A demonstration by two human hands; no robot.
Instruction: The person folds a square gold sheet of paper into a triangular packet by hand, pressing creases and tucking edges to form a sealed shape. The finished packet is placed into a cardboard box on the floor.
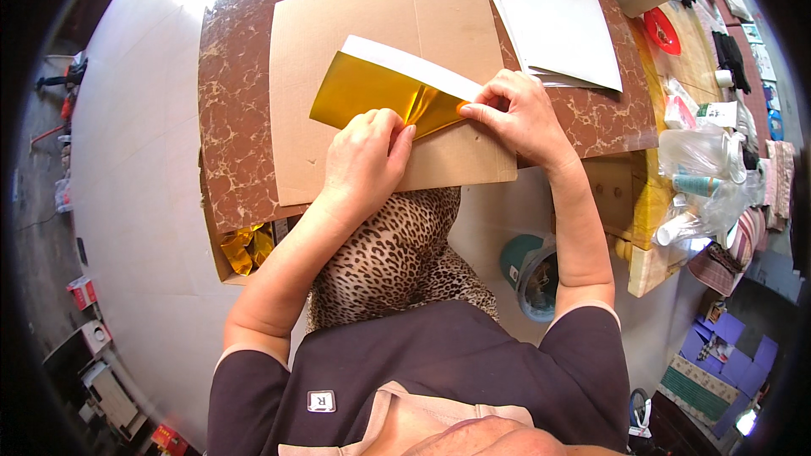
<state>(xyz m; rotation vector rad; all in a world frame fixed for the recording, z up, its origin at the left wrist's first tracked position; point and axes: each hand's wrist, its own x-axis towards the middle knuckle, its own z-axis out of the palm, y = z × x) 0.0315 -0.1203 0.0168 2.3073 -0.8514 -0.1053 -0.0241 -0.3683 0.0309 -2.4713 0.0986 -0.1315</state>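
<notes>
A sheet of gold foil paper [361, 90] with a white reverse lies on a brown cardboard sheet [342, 19], partly folded so that a white strip shows along its far edge. My left hand [370, 155] pinches its near edge around the middle, where the gold surface creases. With thumb and fingers, my right hand [513, 111] grips the right end of the foil paper. A small orange piece shows at the right thumb tip; I cannot tell what it is.
Beneath the cardboard is a brown marbled tabletop [237, 76]. White paper sheets [557, 12] lie at the upper right. Crumpled gold foil [247, 250] sits in a box below the table's left corner. A teal bin [523, 259] stands on the floor; a wooden table [694, 57] at right holds plastic bags [697, 152].
</notes>
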